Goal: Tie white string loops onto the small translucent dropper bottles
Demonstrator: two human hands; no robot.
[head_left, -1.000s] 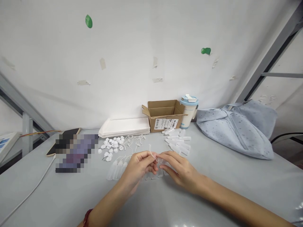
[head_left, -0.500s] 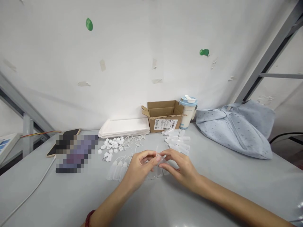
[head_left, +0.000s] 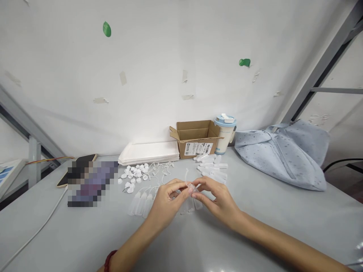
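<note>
Between my fingertips is a small translucent plastic bottle [head_left: 192, 187], with a thin pale tube [head_left: 186, 175] standing up from it. My left hand [head_left: 171, 200] pinches it from the left with thumb and forefinger. From the right, the thumb and fingers of my right hand [head_left: 217, 194] close on the same bottle. Much of it is hidden by the fingers. Beside my left hand lies a row of translucent bottles [head_left: 138, 204] with thin tubes at their tops. More clear bottles [head_left: 195, 206] lie on the table beneath my hands, partly covered.
White caps [head_left: 136, 172] and loose curled tubes [head_left: 161, 167] lie behind my left hand. Farther back are a white stack [head_left: 150, 152], a cardboard box [head_left: 198, 147], a lidded cup [head_left: 224, 136] and unattached clear bottles [head_left: 212, 170]. A blue cloth bag [head_left: 283, 158] lies right, a phone [head_left: 82, 164] left.
The tube above my fingers now leans slightly left and shows a bend at its top. My fingers have shifted a little around the bottle; both hands stay in nearly the same place.
</note>
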